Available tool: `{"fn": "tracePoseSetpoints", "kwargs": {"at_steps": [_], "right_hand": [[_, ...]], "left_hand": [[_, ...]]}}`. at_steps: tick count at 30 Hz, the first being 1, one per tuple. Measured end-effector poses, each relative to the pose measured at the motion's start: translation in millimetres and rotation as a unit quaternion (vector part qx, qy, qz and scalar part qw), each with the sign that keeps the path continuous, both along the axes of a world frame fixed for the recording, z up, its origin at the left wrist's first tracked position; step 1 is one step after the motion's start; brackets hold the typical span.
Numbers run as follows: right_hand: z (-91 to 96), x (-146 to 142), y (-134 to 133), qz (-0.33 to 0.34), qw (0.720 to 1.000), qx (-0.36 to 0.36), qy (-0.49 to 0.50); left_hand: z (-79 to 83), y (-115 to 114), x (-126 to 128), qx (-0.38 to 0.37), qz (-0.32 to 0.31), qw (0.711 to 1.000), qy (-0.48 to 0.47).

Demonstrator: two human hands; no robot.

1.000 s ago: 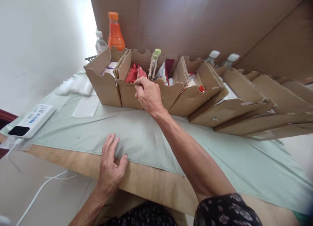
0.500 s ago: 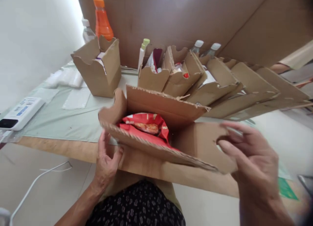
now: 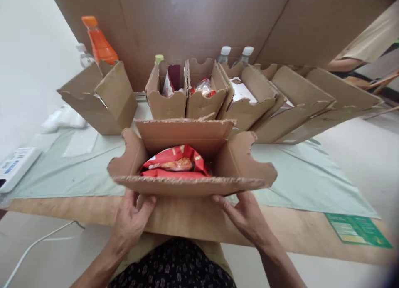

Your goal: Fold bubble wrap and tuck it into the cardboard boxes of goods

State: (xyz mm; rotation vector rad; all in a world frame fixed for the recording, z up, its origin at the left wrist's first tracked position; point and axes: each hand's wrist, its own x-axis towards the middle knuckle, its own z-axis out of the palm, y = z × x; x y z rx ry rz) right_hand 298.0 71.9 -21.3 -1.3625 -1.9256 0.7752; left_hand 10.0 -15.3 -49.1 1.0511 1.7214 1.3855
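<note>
Cardboard box (image 3: 187,135) turned square; right hand (image 3: 246,216) now joins left hand (image 3: 131,220) underneath.

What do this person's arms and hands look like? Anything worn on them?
The left arm and right arm are bare as far as they show, no sleeves. The left hand and right hand have no gloves; no ring, watch or bracelet is visible. The person wears a dark garment with pale speckles.
</note>
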Motion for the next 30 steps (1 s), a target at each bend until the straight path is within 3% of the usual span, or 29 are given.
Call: {"fn": "tracePoseSetpoints", "kwargs": {"at_steps": [5,7,9,12,16,19,22,24,27,30], "right_hand": [[5.1,19,45,-0.115,0.989,0.083,0.049],[-1.4,20,53,-0.161,0.982,0.081,0.049],[-13.0,21,53,-0.178,0.983,0.044,0.011],[-30.7,23,47,-0.164,0.984,-0.003,-0.067],[-34.2,26,44,-0.168,0.981,-0.012,-0.092],[-26.5,23,45,-0.191,0.977,-0.036,-0.084],[-21.4,18,47,-0.198,0.975,-0.053,-0.089],[-20.4,17,47,-0.199,0.974,-0.058,-0.092],[-20.3,18,47,-0.200,0.973,-0.065,-0.096],[-21.3,22,47,-0.192,0.974,-0.064,-0.104]], "left_hand": [[15.2,88,23,0.106,-0.097,0.988,0.052],[15.2,116,25,0.100,-0.119,0.986,0.065],[9.8,126,18,0.075,-0.131,0.985,0.089],[-1.5,112,-3,0.056,-0.102,0.982,0.147],[-2.9,84,-61,0.047,0.006,0.978,0.203],[12.0,87,-128,0.038,0.130,0.962,0.238],[32.2,113,-195,0.026,0.245,0.934,0.260],[41.3,137,-230,0.012,0.285,0.922,0.261],[42.8,172,-263,0.000,0.316,0.918,0.241],[37.5,192,-278,0.007,0.338,0.920,0.197]]}}
